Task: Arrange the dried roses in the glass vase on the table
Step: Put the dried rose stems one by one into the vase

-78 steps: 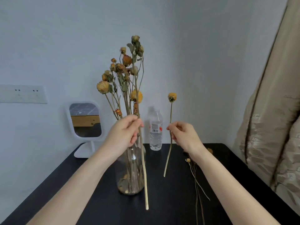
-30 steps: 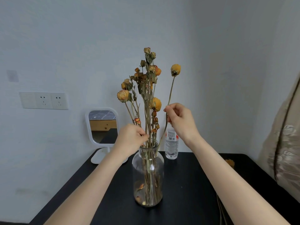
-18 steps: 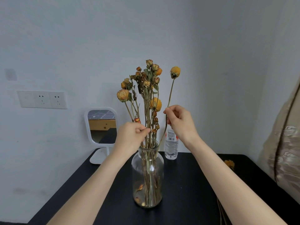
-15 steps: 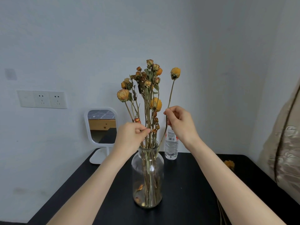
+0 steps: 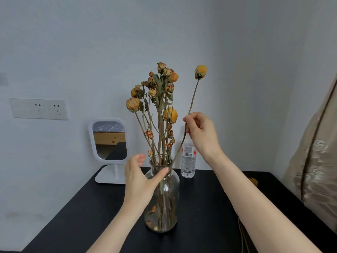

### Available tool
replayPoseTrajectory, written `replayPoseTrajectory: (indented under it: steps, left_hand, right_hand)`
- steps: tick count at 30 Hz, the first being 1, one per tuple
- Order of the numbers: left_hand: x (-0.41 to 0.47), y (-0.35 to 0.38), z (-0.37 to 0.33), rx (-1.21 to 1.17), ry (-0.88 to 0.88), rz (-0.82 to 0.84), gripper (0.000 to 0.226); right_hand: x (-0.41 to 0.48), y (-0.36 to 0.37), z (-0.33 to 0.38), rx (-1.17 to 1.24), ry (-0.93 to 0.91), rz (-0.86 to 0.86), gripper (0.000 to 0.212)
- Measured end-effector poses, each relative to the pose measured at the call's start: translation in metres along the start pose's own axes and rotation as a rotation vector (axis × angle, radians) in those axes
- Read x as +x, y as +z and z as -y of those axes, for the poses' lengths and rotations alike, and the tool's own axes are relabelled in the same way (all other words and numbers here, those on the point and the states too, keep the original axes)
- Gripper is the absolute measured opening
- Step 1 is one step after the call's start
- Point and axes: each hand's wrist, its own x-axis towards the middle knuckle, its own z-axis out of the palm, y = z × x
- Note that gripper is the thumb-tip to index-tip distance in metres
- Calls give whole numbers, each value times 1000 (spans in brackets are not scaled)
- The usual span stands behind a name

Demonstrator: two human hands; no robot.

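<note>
A single dried rose (image 5: 200, 72) is pinched mid-stem between the thumb and fingers (image 5: 194, 116) of the right hand (image 5: 202, 136), its head well above them and its lower end reaching down into the mouth of the glass vase (image 5: 162, 201) on the table (image 5: 209, 207). The left hand (image 5: 138, 179) is held with fingers (image 5: 140, 158) spread and relaxed, the thumb across the vase neck, nothing gripped. The stem is judged light, thin and brittle: it is best taken gently mid-stem, never by the crumbly head.
</note>
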Motion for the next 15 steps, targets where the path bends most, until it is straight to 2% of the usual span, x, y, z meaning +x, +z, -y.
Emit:
replayPoseTrajectory:
  steps: [3,8,15]
  left_hand:
    - [2,10,5,25,-112,93,89]
    - [3,23,10,36,-138,126,78]
    - [4,29,9,26,-120,100,73]
  right_hand:
    - [3,2,5,10,-27,-41,16]
    - [7,4,7,-22,-98,-85,15]
    - [-6,10,-8,-100,-82,72,14]
